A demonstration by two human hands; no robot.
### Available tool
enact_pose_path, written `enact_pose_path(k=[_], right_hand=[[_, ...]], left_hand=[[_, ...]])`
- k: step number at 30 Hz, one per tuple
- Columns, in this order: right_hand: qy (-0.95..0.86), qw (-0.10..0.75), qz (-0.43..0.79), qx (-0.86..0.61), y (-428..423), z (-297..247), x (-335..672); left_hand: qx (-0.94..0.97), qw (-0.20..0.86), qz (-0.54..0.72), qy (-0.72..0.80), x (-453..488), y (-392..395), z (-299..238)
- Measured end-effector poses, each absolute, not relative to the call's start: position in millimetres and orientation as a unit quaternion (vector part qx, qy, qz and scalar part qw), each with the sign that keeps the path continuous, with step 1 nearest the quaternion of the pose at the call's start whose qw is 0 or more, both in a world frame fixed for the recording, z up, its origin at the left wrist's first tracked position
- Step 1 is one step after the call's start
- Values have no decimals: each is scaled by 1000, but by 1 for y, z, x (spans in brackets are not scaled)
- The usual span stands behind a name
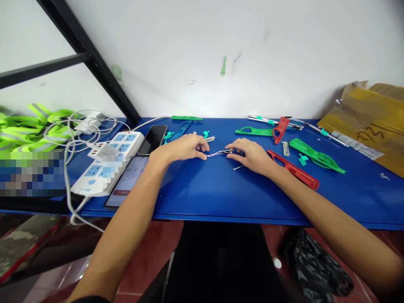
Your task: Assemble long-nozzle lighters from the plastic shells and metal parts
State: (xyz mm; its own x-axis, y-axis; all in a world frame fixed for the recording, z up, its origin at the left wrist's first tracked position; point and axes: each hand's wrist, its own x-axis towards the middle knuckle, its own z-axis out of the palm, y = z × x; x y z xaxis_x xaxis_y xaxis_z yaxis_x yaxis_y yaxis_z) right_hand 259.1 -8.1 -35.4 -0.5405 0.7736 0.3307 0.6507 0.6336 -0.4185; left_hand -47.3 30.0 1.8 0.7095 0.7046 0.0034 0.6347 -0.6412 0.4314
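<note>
Thin wires (217, 153), pale with a dark strand, stretch between my two hands just above the blue table. My left hand (186, 147) pinches their left end between thumb and fingertips. At the other end, my right hand (248, 155) is closed on them, with a small piece at the fingertips too tiny to make out. A thin metal bit (237, 168) lies beneath my right hand. Beyond my left hand are a small clear-and-metal part (209, 139) and a teal clip (206, 134). A red plastic shell (295, 170) lies beside my right forearm.
Green plastic shells (315, 155), another red shell (280, 129) and metal rods (331, 136) lie to the right, before a cardboard box (360, 122). On the left are a power strip (94, 170), a phone (153, 140), a larger phone (126, 183) and reflective yellow straps (38, 126).
</note>
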Motion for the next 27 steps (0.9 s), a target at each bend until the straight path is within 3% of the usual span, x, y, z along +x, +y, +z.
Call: enact_pose_path(k=[27], right_hand=[[-794, 299, 248, -467, -3, -43, 254]], left_hand=[[904, 100, 127, 395, -18, 23, -7]])
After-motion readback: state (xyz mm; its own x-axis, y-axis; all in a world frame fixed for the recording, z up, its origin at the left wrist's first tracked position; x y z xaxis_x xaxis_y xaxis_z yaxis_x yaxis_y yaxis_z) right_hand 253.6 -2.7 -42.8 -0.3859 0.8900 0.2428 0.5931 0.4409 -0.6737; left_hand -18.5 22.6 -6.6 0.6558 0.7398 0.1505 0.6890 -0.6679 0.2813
